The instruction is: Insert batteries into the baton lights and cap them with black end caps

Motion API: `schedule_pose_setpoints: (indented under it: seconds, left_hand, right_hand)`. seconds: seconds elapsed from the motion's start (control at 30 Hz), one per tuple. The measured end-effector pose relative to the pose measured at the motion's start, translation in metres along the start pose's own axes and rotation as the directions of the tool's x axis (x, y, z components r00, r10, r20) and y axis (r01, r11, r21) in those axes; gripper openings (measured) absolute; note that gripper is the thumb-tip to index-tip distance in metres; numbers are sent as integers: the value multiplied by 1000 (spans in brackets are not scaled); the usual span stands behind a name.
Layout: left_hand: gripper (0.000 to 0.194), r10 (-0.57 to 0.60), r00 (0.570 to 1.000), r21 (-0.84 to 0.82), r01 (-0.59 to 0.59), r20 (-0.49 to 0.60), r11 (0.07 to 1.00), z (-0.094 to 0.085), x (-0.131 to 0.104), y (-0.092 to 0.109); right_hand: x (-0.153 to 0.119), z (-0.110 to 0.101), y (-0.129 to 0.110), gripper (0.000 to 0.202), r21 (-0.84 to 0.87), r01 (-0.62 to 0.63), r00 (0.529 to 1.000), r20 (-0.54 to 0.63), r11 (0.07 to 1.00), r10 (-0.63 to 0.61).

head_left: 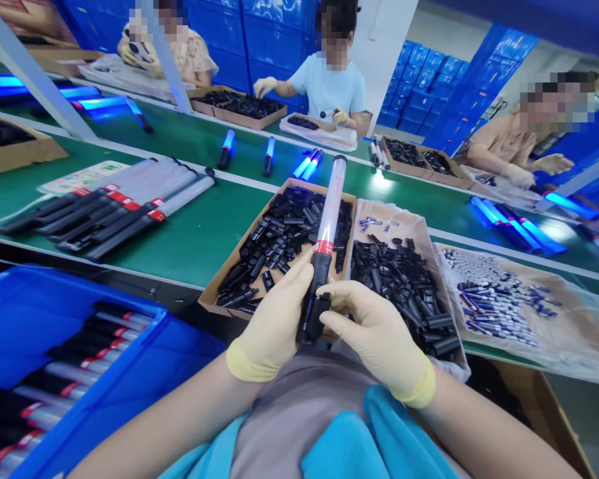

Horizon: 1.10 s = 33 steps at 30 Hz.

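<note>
A light baton [331, 209] with a clear tube, red band and black handle stands tilted in front of me. My left hand [274, 313], in a pale yellow glove, is closed around its handle. My right hand [372, 326], gloved alike, pinches a small black cover [321, 311] against the lower handle, where a blue battery shows inside. Beneath the baton is a cardboard tray [212, 293] of black plastic parts. Beside it, near my right hand, a plastic-lined box [426, 223] holds more black parts and a few batteries.
A blue crate [164, 326] of batons is at my left. Several batons [130, 199] lie on the green table [239, 213]. Many batteries [499, 299] fill a lined tray on the right. Lit blue batons [307, 165] rest on the belt, with co-workers [329, 86] across it.
</note>
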State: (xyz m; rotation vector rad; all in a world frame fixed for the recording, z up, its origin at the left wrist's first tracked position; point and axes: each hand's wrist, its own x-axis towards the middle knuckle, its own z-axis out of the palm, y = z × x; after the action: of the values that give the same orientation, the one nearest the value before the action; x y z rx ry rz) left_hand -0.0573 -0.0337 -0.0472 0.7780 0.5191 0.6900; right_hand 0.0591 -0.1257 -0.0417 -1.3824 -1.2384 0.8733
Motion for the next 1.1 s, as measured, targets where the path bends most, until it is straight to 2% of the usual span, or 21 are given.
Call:
schedule_pose_setpoints:
  seconds: [0.1,0.3,0.4,0.47,0.57,0.63,0.67,0.7,0.77,0.83,0.9,0.93,1.0,1.03,1.1]
  left_hand:
    - [45,1,999,19,-1,40,1000,4,3,-4]
    - [43,-4,1000,40,3,27,999,10,6,-6]
    - [39,32,999,58,-32,1,998,13,5,-5]
    - [42,34,999,39,-34,-1,999,14,6,-6]
    - [45,4,998,27,-6,56,1000,12,7,-6]
    - [42,10,997,46,-14,76,999,9,8,-4]
    - [38,22,997,56,-26,71,998,7,8,-2]
    - [32,34,998,59,-37,54,998,4,9,1]
    - [22,23,1000,39,-23,4,999,-1,12,6]
    - [20,-41,997,-11,40,-67,999,-6,16,13]
    - [31,-150,985,-104,140,-88,985,-11,22,20]
    - [39,-182,981,-150,171,-69,974,-13,24,24]
    - [55,-145,989,-198,136,-36,971,-18,29,33]
    - [59,-82,996,-192,73,-41,979,-21,30,38]
    - [59,58,994,-115,-69,-97,991,-32,30,49]
  right_hand:
    - [-3,-3,0,24,-49,77,996,-51,996,-79]
    - [-3,-12,-3,25,-331,167,981,-41,929,-191]
    - [1,-11,3,29,-356,193,962,-113,914,-247]
    - [5,-9,8,42,-337,148,965,-158,930,-211]
    - [8,-8,11,56,-318,107,970,-174,942,-169]
    - [9,-9,7,49,-388,177,950,-173,905,-260]
    - [9,-10,5,42,-451,246,929,-144,858,-342]
    - [9,-10,2,35,-523,338,899,-67,783,-433]
    - [12,-9,-2,22,-629,538,809,199,562,-552]
    - [19,-5,-3,19,-658,671,714,449,341,-538]
    - [34,0,-1,23,-677,707,674,556,206,-486]
    - [44,1,1,25,-689,703,673,565,176,-477]
    - [74,-1,4,29,-715,675,694,533,181,-484]
    - [94,-6,6,30,-739,637,725,480,217,-494]
    - [139,-22,10,33,-805,491,834,325,332,-445]
